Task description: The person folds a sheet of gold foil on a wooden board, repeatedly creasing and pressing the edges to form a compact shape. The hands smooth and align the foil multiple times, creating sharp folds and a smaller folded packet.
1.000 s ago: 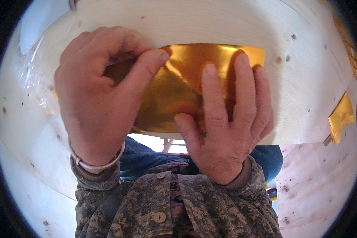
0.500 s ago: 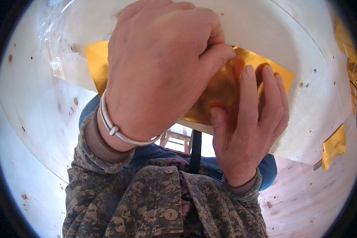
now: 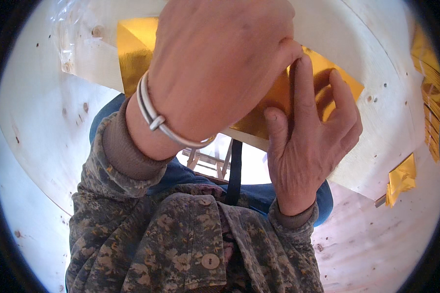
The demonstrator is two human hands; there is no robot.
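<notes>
A shiny gold foil sheet (image 3: 134, 58) lies on the pale wooden board in front of me. My left hand (image 3: 220, 73), with a silver bracelet (image 3: 156, 122) at its wrist, reaches across the sheet. Its fingers are curled and its thumb is pressed in at the sheet's far edge, so it seems to pinch the foil; the other fingertips are hidden. My right hand (image 3: 310, 119) rests on the right part of the sheet with its fingers apart. The tip of its index finger meets the left thumb.
A small folded gold foil piece (image 3: 402, 179) lies at the board's right edge. Further right are stacked gold foil sheets (image 3: 430, 97). Clear plastic wrap (image 3: 66, 34) is at the far left. The wooden board's (image 3: 362, 166) near edge runs just before my lap.
My left hand has shifted away from me and slightly right. The right hand has moved a little away from me, and its index finger now touches the left thumb.
</notes>
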